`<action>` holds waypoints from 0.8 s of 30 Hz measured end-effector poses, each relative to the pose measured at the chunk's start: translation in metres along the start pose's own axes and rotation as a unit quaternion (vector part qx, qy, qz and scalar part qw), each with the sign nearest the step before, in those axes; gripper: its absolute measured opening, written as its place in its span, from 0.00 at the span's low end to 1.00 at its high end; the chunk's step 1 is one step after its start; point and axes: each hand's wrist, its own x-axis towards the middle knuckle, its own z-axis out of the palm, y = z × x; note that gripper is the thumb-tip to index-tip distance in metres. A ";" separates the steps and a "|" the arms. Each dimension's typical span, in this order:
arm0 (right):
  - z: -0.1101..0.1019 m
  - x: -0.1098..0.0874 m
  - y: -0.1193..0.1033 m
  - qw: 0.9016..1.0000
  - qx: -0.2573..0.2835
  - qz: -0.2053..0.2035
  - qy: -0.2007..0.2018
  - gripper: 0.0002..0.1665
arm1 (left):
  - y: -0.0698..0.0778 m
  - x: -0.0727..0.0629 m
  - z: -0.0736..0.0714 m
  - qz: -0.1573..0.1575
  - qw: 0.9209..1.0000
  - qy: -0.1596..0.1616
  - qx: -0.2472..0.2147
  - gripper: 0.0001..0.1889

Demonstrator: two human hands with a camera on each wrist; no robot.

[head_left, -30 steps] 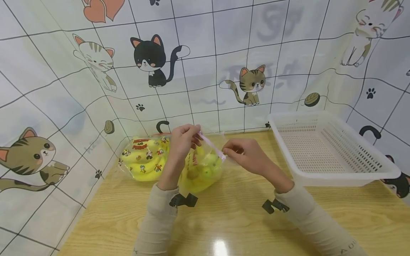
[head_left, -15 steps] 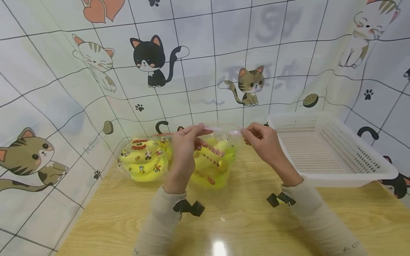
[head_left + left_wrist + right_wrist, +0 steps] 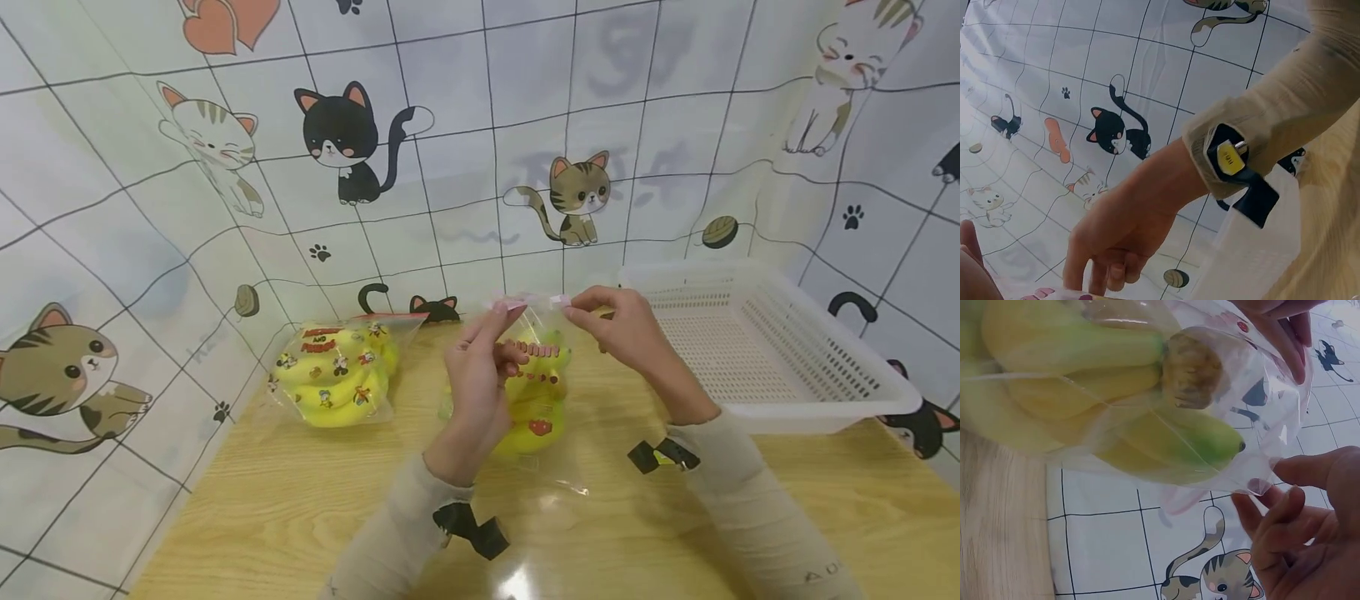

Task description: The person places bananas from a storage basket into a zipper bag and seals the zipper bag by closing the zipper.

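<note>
A clear printed zip bag (image 3: 542,400) with yellow bananas (image 3: 1179,450) inside stands on the table between my hands. My left hand (image 3: 480,375) pinches its pink top strip between thumb and forefinger. At the strip's right end, my right hand (image 3: 630,333) pinches the top corner by a small pale tab (image 3: 558,301). In the right wrist view, the bunch shows green tips and a brown stem end through the plastic. The left wrist view mostly shows my right hand (image 3: 1122,231), with only a sliver of the bag at the bottom edge.
Another clear printed bag of bananas (image 3: 337,379), with a red top strip, lies to the left near the wall. A white slotted plastic basket (image 3: 810,417) stands at the right. Cat-patterned sheeting (image 3: 465,167) rises behind the wooden table (image 3: 300,517).
The bag has shifted right and now faces forward with its top edge raised. My left hand has slid right toward my right hand, which has moved up and right.
</note>
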 end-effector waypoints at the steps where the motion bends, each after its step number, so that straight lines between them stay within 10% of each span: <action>1: -0.001 0.000 0.000 1.000 0.010 0.008 -0.012 0.21 | -0.001 -0.003 0.002 -0.006 1.000 0.002 -0.004 0.16; 6: -0.003 0.001 0.000 0.998 0.050 0.013 -0.038 0.19 | -0.009 -0.016 0.010 -0.029 0.999 0.006 -0.020 0.17; 17: 0.006 0.002 0.003 0.993 0.101 -0.001 0.062 0.16 | -0.013 -0.021 0.012 0.000 1.000 0.006 0.004 0.18; 24: 0.005 0.001 0.002 0.988 0.127 -0.032 0.083 0.16 | -0.010 -0.019 0.010 0.064 0.991 -0.091 0.070 0.17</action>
